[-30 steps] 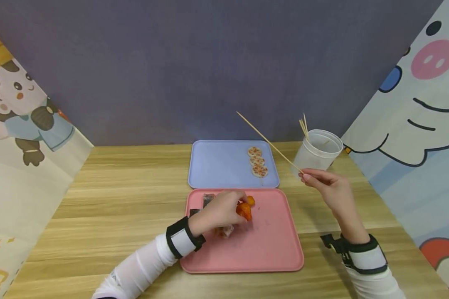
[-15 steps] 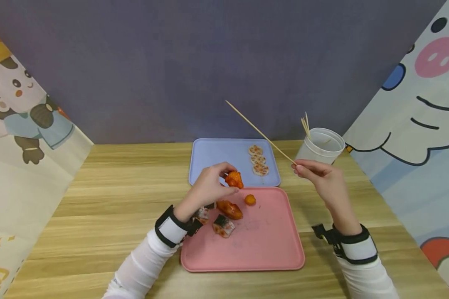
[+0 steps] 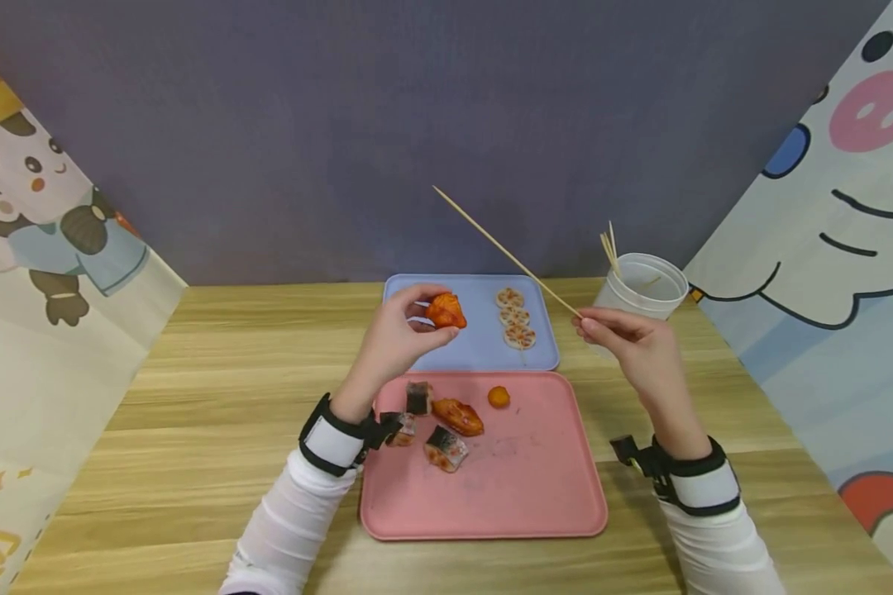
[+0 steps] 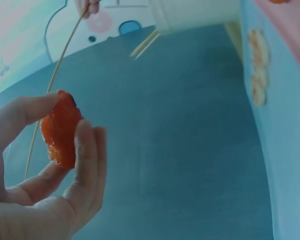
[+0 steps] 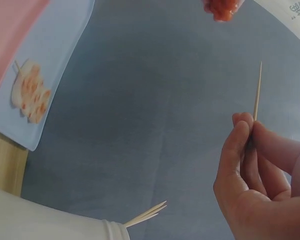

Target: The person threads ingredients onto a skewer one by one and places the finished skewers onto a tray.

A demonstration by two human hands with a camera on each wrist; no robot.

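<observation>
My left hand [image 3: 387, 343] pinches a glossy orange-red piece of food [image 3: 446, 311], like glazed meat, between thumb and fingers above the blue tray. In the left wrist view the orange-red piece [image 4: 62, 131] fills the gap between thumb and fingertips. With thumb and fingertips, my right hand [image 3: 643, 355] grips a thin bamboo skewer [image 3: 502, 246] near one end; it slants up to the left, its tip bare. Skewer and orange-red piece are apart. On the pink tray [image 3: 528, 496] lie a glazed chicken wing [image 3: 457, 416], a small orange ball [image 3: 499, 397] and dark-skinned fish-like chunks [image 3: 446, 449].
Behind the pink tray, the blue tray [image 3: 476, 287] bears lotus root slices [image 3: 514, 317] on a stick. A white cup [image 3: 632, 299] with several skewers [image 3: 608, 249] stands at the back right, beside my right hand. A grey wall [image 3: 305, 165] rises behind the table.
My left hand has picked the orange-red piece up off the pink tray and carried it up and back, over the blue tray. My right hand has shifted slightly up and left with the skewer.
</observation>
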